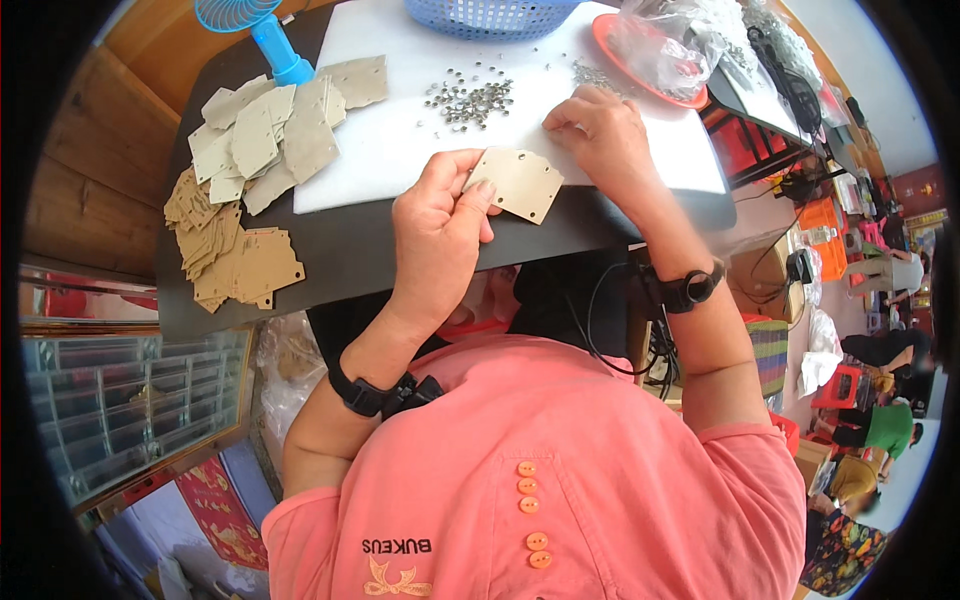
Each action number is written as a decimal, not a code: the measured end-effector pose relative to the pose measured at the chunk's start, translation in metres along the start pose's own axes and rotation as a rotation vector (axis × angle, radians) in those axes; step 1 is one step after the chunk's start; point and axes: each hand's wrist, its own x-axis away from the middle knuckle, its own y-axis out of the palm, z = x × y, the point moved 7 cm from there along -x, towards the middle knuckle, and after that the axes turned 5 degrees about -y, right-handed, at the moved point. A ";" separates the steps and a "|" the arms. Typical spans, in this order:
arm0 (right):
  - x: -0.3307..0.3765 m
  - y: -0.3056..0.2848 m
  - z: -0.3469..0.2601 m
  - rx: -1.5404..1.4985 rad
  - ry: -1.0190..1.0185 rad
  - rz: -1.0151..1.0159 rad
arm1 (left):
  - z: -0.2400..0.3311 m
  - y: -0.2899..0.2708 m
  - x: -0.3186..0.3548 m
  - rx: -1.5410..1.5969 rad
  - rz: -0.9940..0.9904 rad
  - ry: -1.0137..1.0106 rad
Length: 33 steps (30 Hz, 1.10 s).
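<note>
My left hand (438, 212) grips a flat beige plate (527, 183) between thumb and fingers, over the near edge of the white mat (385, 150). The plate has small dark holes along its edges and cut corners. Just to the right, my right hand (610, 138) rests low over the mat with its fingers bent together. Whatever those fingertips pinch, if anything, is too small or hidden to make out. Beyond the plate lies a loose heap of small round metal fittings (472, 103). A few more tiny metal pieces (592, 74) lie beyond my right hand.
Grey-beige plates (255, 135) are piled at left, with a stack of browner plates (245, 262) nearer on the black table (350, 238). A blue fan (275, 45), a blue basket (490, 18) and a red tray (612, 45) holding plastic bags stand at the far side.
</note>
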 end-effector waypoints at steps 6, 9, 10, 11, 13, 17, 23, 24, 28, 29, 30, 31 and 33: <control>-0.004 0.009 0.000 0.058 0.009 -0.036 | -0.002 0.000 -0.002 0.015 -0.008 0.015; -0.004 0.009 -0.002 0.117 -0.003 -0.036 | -0.001 0.000 -0.003 0.036 0.004 0.012; -0.003 0.008 -0.002 0.126 -0.003 -0.038 | -0.002 0.000 -0.003 0.016 0.008 0.004; -0.001 0.008 -0.002 0.125 -0.003 -0.037 | -0.002 0.001 -0.003 -0.003 0.011 -0.004; 0.001 0.003 -0.001 0.060 -0.022 0.047 | -0.001 0.001 -0.003 -0.007 0.014 -0.005; 0.005 -0.002 0.012 -0.018 0.036 0.047 | -0.001 -0.001 -0.003 -0.004 0.017 -0.019; 0.007 -0.012 0.011 -0.013 0.024 0.077 | 0.000 0.000 -0.002 0.007 0.001 -0.022; 0.006 -0.010 0.008 -0.008 0.014 0.070 | 0.000 0.001 -0.003 0.009 -0.001 -0.022; 0.005 -0.003 0.009 0.020 0.002 0.033 | -0.002 0.001 -0.003 -0.001 0.000 -0.006; 0.004 -0.003 0.008 0.023 0.003 0.033 | -0.002 0.001 -0.003 -0.005 0.004 -0.005; 0.002 -0.004 0.006 0.017 0.002 0.043 | -0.002 0.001 -0.003 -0.003 0.000 -0.004; 0.002 -0.005 0.005 0.010 0.001 0.052 | 0.000 0.000 -0.002 0.001 0.008 -0.004; 0.001 -0.003 0.009 0.018 0.010 0.045 | 0.000 0.000 -0.001 0.005 0.014 -0.004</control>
